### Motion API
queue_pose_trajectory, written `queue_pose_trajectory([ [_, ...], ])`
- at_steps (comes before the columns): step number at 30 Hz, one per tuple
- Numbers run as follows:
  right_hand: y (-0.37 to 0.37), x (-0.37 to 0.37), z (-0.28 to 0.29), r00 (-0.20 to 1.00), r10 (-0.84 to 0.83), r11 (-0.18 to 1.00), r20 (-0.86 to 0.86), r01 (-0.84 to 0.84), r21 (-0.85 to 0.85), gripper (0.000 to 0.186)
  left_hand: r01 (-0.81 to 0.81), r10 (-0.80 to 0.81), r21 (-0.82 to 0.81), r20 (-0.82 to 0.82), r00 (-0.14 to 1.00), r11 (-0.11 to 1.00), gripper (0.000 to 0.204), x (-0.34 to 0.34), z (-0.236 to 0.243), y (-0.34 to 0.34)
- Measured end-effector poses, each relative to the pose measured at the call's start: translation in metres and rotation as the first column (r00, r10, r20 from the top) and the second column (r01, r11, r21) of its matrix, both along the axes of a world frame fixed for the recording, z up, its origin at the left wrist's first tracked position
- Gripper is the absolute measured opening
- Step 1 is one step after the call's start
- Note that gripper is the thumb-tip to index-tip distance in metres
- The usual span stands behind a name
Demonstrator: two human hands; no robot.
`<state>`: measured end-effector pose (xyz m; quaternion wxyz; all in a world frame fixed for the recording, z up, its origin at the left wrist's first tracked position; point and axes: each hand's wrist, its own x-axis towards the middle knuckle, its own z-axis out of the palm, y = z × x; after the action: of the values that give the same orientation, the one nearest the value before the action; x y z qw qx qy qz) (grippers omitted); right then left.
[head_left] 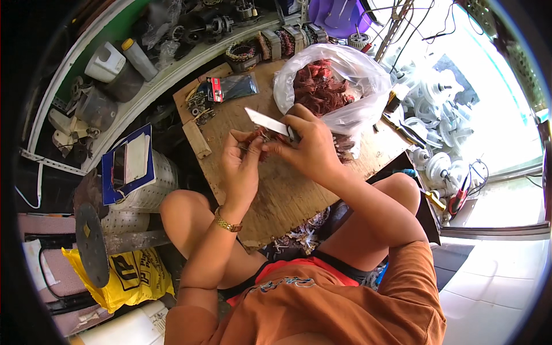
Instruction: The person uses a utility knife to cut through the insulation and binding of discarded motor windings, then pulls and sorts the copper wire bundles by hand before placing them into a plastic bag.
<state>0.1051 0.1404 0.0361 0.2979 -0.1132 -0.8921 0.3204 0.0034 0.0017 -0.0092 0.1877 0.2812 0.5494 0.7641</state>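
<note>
My left hand [242, 158], with a gold watch at its wrist, pinches a small tangled piece of reddish-brown strands [257, 137] over the wooden board. My right hand [313, 141] is closed on a utility knife [265, 121]; its wide, pale blade points left and its dark handle is mostly hidden by the fingers. The right thumb and fingertips also meet the strands beside the left fingers. Just beyond my right hand, a clear plastic bag [368, 72] holds a heap of reddish-brown stringy material [322, 89]. More of that material lies below the bag, near my right wrist.
The wooden board [276, 195] lies between my knees. On it are a packet with a red label [233, 87] and small metal parts [201, 106]. Wound motor stators [241, 52] line the back shelf. White plastic parts [440, 123] pile up on the right. A yellow bag [126, 282] sits lower left.
</note>
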Motion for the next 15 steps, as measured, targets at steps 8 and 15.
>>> queue_pose_trajectory([
  [8,0.003,0.001,-0.007,0.986,0.109,0.991,0.124,-0.098,-0.096,0.042,-0.074,0.069,-0.05,-0.085,0.994,0.996,0.012,-0.019,0.009,-0.002],
  [15,0.013,0.0,-0.001,0.99,0.062,0.993,0.129,-0.048,-0.111,0.035,-0.022,0.009,0.042,0.293,0.956,0.999,0.01,-0.022,0.0,-0.006],
])
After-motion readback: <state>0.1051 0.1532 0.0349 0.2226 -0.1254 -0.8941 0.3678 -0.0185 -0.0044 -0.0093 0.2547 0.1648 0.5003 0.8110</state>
